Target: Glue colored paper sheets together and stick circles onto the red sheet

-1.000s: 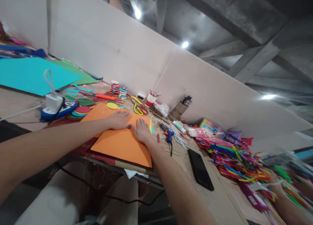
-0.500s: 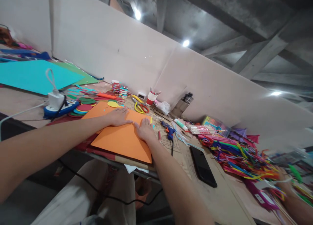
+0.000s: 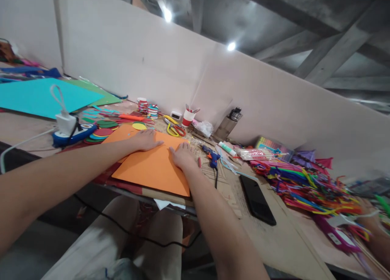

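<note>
An orange sheet (image 3: 155, 170) lies on the table near its front edge, partly over more orange paper. My left hand (image 3: 144, 141) rests flat on the sheet's upper left part, fingers spread. My right hand (image 3: 183, 154) lies on its upper right edge with the fingers apart. Neither hand grips anything. A yellow disc (image 3: 139, 126) is just beyond my left hand. To the right of my right hand are a blue glue gun (image 3: 213, 160) and a small red piece (image 3: 199, 162).
Yellow-handled scissors (image 3: 172, 129), a red-and-white cup (image 3: 188, 117) and a bottle (image 3: 227, 125) stand behind. A black phone (image 3: 257, 199) and colourful pipe cleaners (image 3: 304, 186) lie right. Another person's hand (image 3: 367, 211) is at far right. A power strip (image 3: 74, 134) sits left.
Both hands have shifted slightly on the orange sheet, and the gap between their thumbs is a little wider. The camera view has moved slightly.
</note>
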A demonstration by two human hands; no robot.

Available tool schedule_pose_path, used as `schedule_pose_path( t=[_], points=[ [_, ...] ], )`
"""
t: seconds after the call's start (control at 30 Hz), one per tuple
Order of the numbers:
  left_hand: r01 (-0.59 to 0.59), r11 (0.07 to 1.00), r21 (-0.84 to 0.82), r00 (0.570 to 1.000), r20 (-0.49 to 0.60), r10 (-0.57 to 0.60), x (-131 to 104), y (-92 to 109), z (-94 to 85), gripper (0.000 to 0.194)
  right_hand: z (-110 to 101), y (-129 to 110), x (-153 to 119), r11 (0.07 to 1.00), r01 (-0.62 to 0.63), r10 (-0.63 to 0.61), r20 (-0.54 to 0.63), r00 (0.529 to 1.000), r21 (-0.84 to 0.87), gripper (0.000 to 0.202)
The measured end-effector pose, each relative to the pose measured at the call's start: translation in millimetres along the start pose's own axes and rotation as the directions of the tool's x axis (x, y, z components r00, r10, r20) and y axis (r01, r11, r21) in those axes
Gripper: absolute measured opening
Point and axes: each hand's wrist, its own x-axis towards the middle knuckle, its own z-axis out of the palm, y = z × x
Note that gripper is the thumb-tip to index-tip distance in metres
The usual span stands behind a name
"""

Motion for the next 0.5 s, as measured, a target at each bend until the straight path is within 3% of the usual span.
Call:
schedule_pose_path(
  t=[0.17, 0.23, 0.3, 0.4, 0.43, 0.5],
  points=[
    [0.093, 0.995, 0.022, 0.996, -0.007, -0.093, 8, 11, 0.0, 0.090, -9, -1, 2, 0.996, 0.085, -0.082, -0.148, 0.986, 0.015, 0.075],
    [0.083, 0.995, 0.060, 0.994, -0.075, -0.078, 7, 16, -2.1, 0.089, -7, -2, 0, 0.989, 0.146, -0.140, -0.152, 0.978, 0.028, 0.076],
    [-0.044, 0.996, 0.075, 0.993, -0.103, 0.052, 5, 17, -4.2, 0.083, -2, -3, -1, 0.976, 0.215, -0.214, -0.033, 0.976, 0.039, 0.077],
    [-0.314, 0.949, -0.011, 0.948, 0.046, 0.314, 4, 11, -6.2, 0.071, 5, -3, -1, 0.963, 0.264, -0.269, 0.105, 0.957, 0.053, 0.077],
    [-0.348, 0.936, -0.042, 0.931, 0.097, 0.351, 4, 8, -6.6, 0.071, 6, -3, -1, 0.963, 0.264, -0.269, 0.102, 0.958, 0.053, 0.077],
    [-0.316, 0.947, -0.059, 0.939, 0.124, 0.321, 6, 2, -6.6, 0.075, 8, -2, 0, 0.966, 0.254, -0.258, 0.084, 0.963, 0.052, 0.078]
  ],
)
